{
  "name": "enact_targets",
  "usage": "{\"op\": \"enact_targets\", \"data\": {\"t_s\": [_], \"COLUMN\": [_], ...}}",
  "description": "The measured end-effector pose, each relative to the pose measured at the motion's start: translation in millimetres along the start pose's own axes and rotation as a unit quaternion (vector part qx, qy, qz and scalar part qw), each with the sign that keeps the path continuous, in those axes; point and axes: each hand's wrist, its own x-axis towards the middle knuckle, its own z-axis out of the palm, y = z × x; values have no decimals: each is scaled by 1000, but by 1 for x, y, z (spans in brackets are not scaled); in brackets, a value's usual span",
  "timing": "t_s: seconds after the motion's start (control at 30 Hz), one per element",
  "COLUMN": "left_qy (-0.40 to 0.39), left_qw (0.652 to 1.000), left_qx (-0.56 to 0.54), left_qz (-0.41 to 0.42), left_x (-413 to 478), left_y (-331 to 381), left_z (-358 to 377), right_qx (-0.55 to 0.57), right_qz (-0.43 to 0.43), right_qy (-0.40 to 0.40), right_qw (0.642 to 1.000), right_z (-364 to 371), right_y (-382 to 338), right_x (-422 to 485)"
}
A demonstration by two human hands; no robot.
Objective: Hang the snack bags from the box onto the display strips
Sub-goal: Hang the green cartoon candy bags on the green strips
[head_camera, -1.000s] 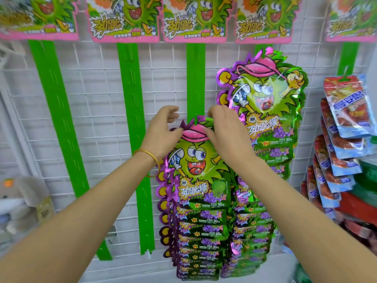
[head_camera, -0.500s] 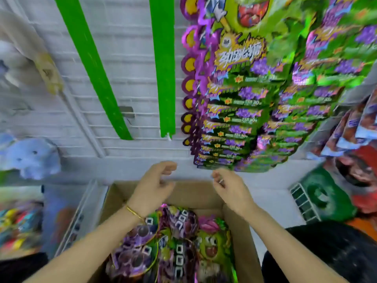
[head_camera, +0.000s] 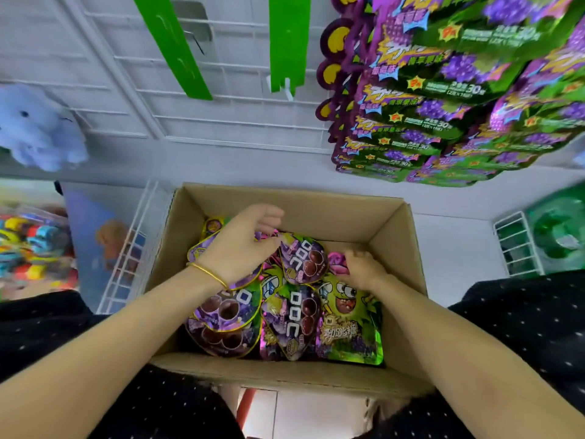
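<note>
An open cardboard box (head_camera: 285,198) sits in front of my knees. It holds several purple grape snack bags (head_camera: 304,258) and a green monster-face snack bag (head_camera: 348,327) at its right side. My left hand (head_camera: 240,248) rests with relaxed fingers on the purple bags at the box's back left. My right hand (head_camera: 364,267) has its fingers curled on the pink top edge of the green bag. Above right, several green bags (head_camera: 443,106) hang in a stack on a strip. Two bare green display strips (head_camera: 172,49) (head_camera: 286,42) hang to the left of them.
A white wire grid wall (head_camera: 221,106) carries the strips. A light blue plush toy (head_camera: 38,131) hangs at the left. A white wire basket (head_camera: 133,248) stands against the box's left side. Green packaged goods in a wire rack (head_camera: 557,229) stand at the right.
A second ago both hands were at the top of a green bag on the strip. My view has since tilted down, and both hands have dropped into the box onto the bags.
</note>
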Motion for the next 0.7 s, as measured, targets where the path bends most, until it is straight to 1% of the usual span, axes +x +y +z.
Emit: {"op": "enact_targets", "data": {"t_s": [0.07, 0.1, 0.2, 0.23, 0.3, 0.37, 0.43, 0.5, 0.6, 0.7], "left_qy": [2, 3, 5, 6, 6, 1, -7, -19, -44, -70], "left_qw": [1000, 1000, 1000, 1000, 1000, 1000, 1000, 1000, 998, 991], "left_qx": [-1, -1, -2, 0, -2, -5, -4, -2, 13, 65], "left_qz": [-7, -11, -19, -17, -14, -11, -1, 10, 45, 88], "left_x": [0, 0, 3, 5, 9, 12, 14, 13, 8, 9], "left_y": [-5, -6, -9, -10, -11, -10, -6, -1, 12, 37], "left_z": [-1, -2, -4, -3, -2, 1, 3, 5, 8, 8], "right_qx": [-37, -54, -76, -75, -58, -34, -34, -33, 17, 82], "right_qz": [16, 19, 34, 41, 40, 20, -7, -27, -58, -126], "right_qy": [-14, -2, 84, 90, 63, 29, -28, -63, -58, -1], "right_qw": [999, 998, 993, 992, 996, 999, 999, 997, 997, 989], "right_z": [3, 4, 0, -2, -13, -31, -58, -92, -142, -180], "right_y": [0, 1, -2, -2, -6, -10, -15, -19, -18, -18], "right_x": [6, 9, 10, 11, 8, 2, -10, -33, -78, -125]}}
